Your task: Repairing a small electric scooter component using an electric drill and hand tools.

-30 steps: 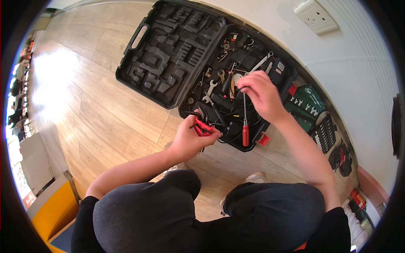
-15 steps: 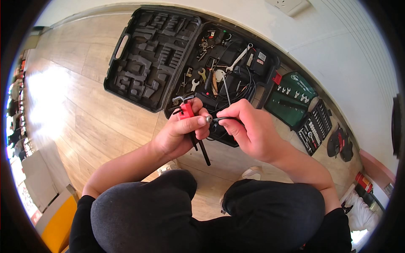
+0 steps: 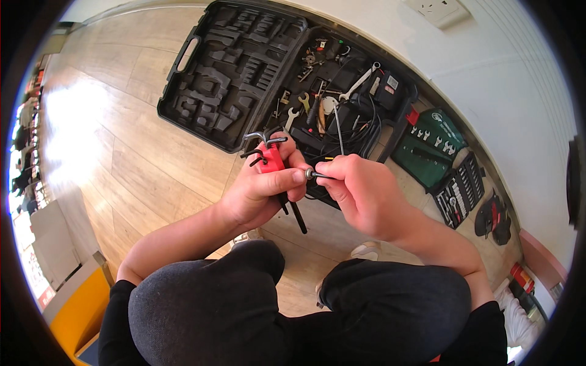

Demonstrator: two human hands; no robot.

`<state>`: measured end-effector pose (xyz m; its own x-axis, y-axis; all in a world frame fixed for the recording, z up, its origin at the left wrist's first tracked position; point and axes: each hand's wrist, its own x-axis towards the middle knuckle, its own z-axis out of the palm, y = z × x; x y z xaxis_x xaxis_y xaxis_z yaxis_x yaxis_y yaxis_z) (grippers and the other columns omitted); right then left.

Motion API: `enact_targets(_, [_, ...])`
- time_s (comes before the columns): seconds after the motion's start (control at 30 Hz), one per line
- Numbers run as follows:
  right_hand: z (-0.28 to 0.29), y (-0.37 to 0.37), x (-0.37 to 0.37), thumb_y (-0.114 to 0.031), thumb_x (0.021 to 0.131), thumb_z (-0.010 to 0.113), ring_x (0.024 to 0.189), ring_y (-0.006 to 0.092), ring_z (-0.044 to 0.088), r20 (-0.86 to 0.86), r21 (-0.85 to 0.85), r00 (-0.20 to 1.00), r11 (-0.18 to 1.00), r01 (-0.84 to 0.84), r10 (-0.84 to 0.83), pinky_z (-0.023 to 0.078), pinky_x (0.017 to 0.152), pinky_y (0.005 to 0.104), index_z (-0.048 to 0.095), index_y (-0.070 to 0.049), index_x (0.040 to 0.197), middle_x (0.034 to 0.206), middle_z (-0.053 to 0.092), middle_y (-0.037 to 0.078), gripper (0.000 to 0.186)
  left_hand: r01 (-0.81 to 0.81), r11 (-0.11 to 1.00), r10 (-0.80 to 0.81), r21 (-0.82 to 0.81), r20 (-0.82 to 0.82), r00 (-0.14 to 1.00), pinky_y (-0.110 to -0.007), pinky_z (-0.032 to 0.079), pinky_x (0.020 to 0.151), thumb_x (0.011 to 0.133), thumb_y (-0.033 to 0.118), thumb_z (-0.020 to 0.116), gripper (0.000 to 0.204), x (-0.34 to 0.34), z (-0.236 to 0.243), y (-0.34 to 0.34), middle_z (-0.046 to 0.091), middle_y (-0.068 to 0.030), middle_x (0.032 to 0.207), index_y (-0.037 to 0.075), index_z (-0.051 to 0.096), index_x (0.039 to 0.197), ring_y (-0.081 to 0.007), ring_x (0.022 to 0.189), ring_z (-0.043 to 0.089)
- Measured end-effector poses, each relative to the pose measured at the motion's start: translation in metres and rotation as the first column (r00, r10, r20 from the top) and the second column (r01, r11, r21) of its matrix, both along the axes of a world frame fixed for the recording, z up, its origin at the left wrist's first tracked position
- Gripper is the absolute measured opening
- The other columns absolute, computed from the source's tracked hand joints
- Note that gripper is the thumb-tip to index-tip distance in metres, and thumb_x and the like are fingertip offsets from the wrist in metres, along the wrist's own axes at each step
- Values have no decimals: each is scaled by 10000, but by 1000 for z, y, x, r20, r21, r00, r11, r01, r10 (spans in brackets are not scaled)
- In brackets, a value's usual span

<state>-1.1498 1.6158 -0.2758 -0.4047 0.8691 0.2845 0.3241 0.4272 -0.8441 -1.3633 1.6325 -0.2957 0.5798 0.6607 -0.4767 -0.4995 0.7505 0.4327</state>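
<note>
My left hand (image 3: 259, 186) is closed around a red hex key holder (image 3: 270, 160) carrying several black and metal hex keys, whose bent ends stick out at the top and long ends hang below. Between the same hand's thumb and finger sits a small metal bolt (image 3: 309, 174). My right hand (image 3: 365, 192) pinches a thin black hex key (image 3: 322, 176), its tip meeting the bolt's head; how deep it sits, I cannot tell. Just beyond my right fingers a slim metal rod (image 3: 339, 128) rises over the toolbox, its lower end hidden.
An open black tool case (image 3: 210, 79) lies ahead on the wooden floor, with a combination wrench (image 3: 360, 82), loose tools and cables. At the right are a green wrench pouch (image 3: 427, 158), a socket set (image 3: 459, 189) and dark gloves (image 3: 493, 216). A white wall (image 3: 513, 110) bounds the far right.
The hex key's tip has come up against the bolt, where a small gap showed before. Both hands have shifted slightly right, and the tool case sits a little higher and further right in view.
</note>
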Motion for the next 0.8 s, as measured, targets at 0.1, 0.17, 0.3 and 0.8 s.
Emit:
enact_targets(0.1, [0,-4,3,-16,908,682,702,350,629,-6,-12,1000,1000,-12,12,496,594,422,539,-22,1026,782,590,145,185,2,999,-2,36,-14,1000,-302,459,681,858,45,766,351,3,-2,1,616,-69,896,100,449,998,-157,724,582])
enact_targets(0.17, [-1,-5,4,-2,895,683,706,353,627,-15,-1,1000,1000,-14,14,498,598,420,538,-15,1015,784,590,151,188,10,999,-9,44,-17,1000,-302,460,680,861,42,762,350,4,-2,2,615,-72,896,93,451,1012,-159,727,583])
enact_targets(0.3, [1,-5,6,16,877,676,712,354,626,-14,17,1000,1000,-16,16,508,616,420,537,1,985,791,592,158,176,49,998,-48,39,-22,999,-302,456,667,862,36,754,345,5,0,5,608,-66,881,88,450,1017,-157,696,572])
enact_targets(0.8, [10,-7,-4,-41,1023,570,596,183,567,-179,-616,975,788,-6,-133,437,559,305,503,-27,1008,707,588,85,69,34,993,-10,109,-210,978,-295,473,636,843,34,784,290,3,8,8,633,-50,817,50,537,994,-143,667,593])
